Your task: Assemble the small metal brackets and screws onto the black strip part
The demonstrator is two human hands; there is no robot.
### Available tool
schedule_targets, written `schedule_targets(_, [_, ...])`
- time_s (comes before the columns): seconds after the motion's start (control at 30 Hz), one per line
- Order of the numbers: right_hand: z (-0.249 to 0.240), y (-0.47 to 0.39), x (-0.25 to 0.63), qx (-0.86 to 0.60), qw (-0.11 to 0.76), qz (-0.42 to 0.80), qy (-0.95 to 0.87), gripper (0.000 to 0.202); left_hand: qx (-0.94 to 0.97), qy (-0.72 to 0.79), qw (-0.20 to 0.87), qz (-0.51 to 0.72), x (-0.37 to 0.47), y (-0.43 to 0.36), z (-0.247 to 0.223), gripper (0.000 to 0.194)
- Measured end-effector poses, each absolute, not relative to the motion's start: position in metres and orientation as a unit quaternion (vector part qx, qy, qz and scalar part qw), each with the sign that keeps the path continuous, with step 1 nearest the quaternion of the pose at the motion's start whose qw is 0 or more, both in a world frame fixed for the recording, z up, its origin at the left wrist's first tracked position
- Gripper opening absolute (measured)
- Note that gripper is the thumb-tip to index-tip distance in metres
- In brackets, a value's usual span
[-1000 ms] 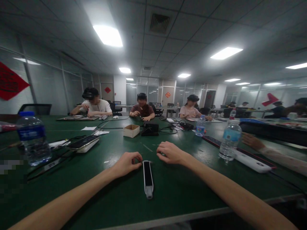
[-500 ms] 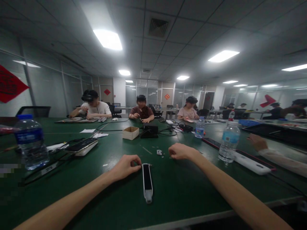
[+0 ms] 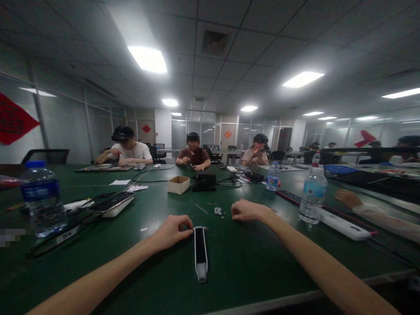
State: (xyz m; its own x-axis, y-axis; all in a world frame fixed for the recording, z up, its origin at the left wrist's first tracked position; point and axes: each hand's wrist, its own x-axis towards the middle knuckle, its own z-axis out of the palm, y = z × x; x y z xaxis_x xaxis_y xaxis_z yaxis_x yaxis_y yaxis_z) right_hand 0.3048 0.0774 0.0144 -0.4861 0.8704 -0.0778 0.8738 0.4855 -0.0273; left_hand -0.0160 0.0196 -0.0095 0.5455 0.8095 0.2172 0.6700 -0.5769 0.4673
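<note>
Light fingertips suit the left hand by the device and right hand near the block; neither grip's state can be told.

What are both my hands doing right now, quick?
Left hand: curled at the far end of the black gadget; grip unclear.
Right hand: curled beside the small white block; can't tell if it holds anything.

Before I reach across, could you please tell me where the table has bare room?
Bare tabletop shows between the slim device and the right forearm, and between it and the left forearm. It's crowded around the phone and bottle at left, and beside the pale box.
</note>
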Motion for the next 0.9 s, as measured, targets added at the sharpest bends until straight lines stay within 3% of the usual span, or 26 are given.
schedule_targets(0.9, [0.009,0.074,0.290,0.532,-0.007,-0.108,0.840,0.016,0.867,0.425,0.151,0.212,-0.012,0.016,-0.006,0.022])
